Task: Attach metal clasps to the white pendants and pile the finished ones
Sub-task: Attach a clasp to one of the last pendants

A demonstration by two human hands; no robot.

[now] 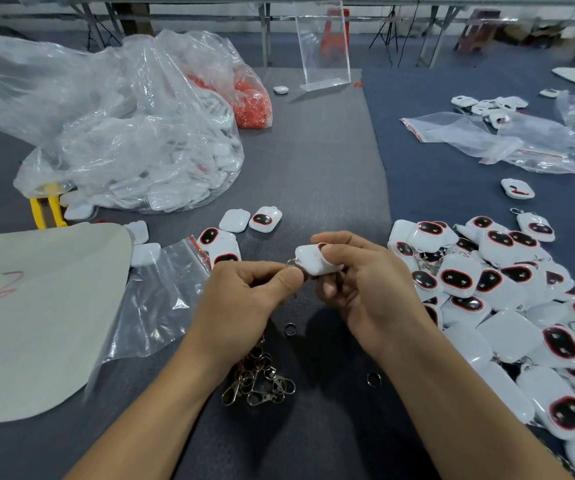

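Observation:
My right hand (pixel 362 282) grips a white pendant (pixel 310 259) above the middle of the grey table, thumb over its dark red-rimmed face. My left hand (pixel 244 296) pinches a small metal ring (pixel 293 264) at the pendant's left edge. A heap of metal clasps (pixel 262 379) lies under my left wrist. Two loose rings (pixel 290 329) (pixel 373 379) lie on the mat. A big pile of white pendants (pixel 504 299) spreads at the right. Several loose pendants (pixel 241 226) lie just beyond my hands.
A large clear bag of white parts (pixel 140 161) and a bag of red pieces (pixel 251 102) stand at the back left. Empty zip bags (pixel 494 140) lie back right, another (pixel 154 299) left. A pale sheet (pixel 36 317) covers the left edge. A clear stand (pixel 324 46) stands behind.

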